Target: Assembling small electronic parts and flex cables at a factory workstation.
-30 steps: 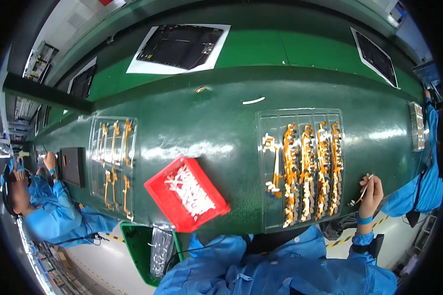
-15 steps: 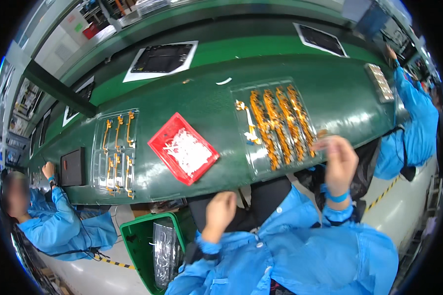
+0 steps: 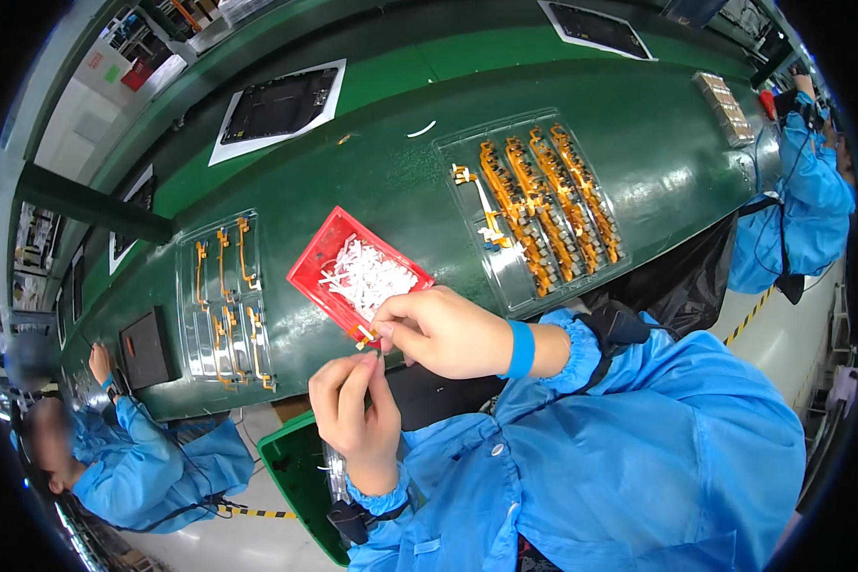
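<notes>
My right hand (image 3: 453,334) reaches across in front of the red bin and pinches a small orange flex cable (image 3: 365,335) at its fingertips. My left hand (image 3: 355,410) is just below, thumb and fingers pressed together close to the cable; whatever it pinches is too small to make out. Behind both hands the red bin (image 3: 307,267) holds a heap of small white strips (image 3: 364,275). To the right lies a clear plastic tray (image 3: 518,303) with dense rows of orange flex cables (image 3: 543,205) and a separate white-and-orange piece (image 3: 483,205) at its left side.
Another clear tray (image 3: 189,315) with several flex cables lies left, beside a dark box (image 3: 149,349). A green bin (image 3: 291,467) stands below the table edge. Black panels (image 3: 281,103) on white sheets lie at the back. Co-workers sit left (image 3: 153,477) and right (image 3: 782,229).
My right hand has moved left from the right-hand tray to the red bin's front, now with a flex cable. My left hand has shifted left and up, meeting it.
</notes>
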Demonstrator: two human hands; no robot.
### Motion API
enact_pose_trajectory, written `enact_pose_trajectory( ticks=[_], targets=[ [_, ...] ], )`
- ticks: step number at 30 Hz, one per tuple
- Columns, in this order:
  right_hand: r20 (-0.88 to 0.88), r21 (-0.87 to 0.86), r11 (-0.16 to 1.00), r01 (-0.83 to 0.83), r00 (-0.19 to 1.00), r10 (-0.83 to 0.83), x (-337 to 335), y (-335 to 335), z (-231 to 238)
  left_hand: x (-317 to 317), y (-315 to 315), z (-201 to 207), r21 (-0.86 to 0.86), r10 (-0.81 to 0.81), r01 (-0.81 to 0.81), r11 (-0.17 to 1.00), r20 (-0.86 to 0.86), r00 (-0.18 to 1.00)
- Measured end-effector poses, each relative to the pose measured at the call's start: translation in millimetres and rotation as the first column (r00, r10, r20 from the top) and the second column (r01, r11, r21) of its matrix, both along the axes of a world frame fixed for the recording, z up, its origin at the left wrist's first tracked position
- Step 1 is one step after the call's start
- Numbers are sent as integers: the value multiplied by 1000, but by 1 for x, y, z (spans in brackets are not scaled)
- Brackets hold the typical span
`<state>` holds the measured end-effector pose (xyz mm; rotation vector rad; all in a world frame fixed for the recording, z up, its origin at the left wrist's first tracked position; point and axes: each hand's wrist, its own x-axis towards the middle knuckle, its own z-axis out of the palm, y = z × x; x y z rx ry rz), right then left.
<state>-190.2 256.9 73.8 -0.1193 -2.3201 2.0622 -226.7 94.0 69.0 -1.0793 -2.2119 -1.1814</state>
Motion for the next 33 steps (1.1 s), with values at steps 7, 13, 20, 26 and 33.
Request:
enact_pose_trajectory(
  ticks=[7, 13, 20, 26, 33],
  targets=[
    [20, -63, 998, -30, 999, 31, -18, 23, 0, -37, 26, -7, -75, -38, 41, 996, 38, 999],
    [-53, -38, 993, -110, 993, 108, -25, 35, -15, -41, 36, -10, 0, -63, 64, 998, 183, 981],
    [-120, 51, 998, -40, 992, 46, -22, 36, -20, -37, 47, -11, 20, -1, -5, 1000, 257, 966],
    [-218, 194, 981, 25, 976, 18, -20, 32, -26, -37, 47, -6, -8, 27, -27, 1000, 387, 922],
    [-203, 262, 958, 119, 977, -66, -18, 34, -26, -49, 49, -7, 167, 85, -202, 965, 530, 844]
  ],
)
